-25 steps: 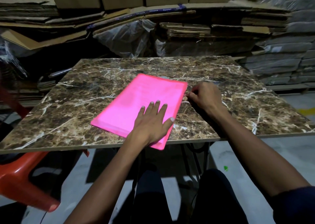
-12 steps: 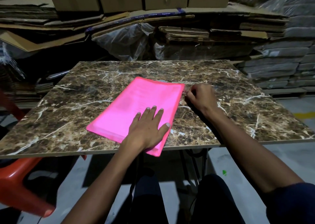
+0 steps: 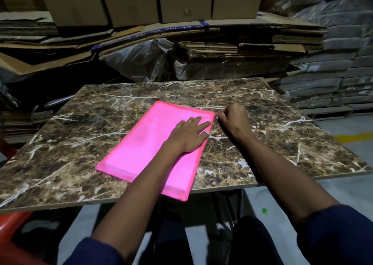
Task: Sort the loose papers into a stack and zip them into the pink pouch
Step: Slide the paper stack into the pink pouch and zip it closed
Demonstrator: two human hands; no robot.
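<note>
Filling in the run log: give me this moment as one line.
pink pouch flat on table | left hand presses it flat | right hand pinches at far corner | loose papers: none visible

A brown marble-patterned table (image 3: 84, 141) with pale veins fills the middle of the view, its near edge facing the person. One thing lies directly on it: a flat pink pouch (image 3: 145, 143), set at a slant. The pouch's near corner pokes just past the table's near edge; its far end reaches toward the table's middle. A left hand (image 3: 189, 133) lies flat on the pouch's right half, fingers straight. A right hand (image 3: 234, 119) rests on the table just beside the pouch's far right corner, fingers curled, seemingly pinching something small there, too tiny to make out.
</note>
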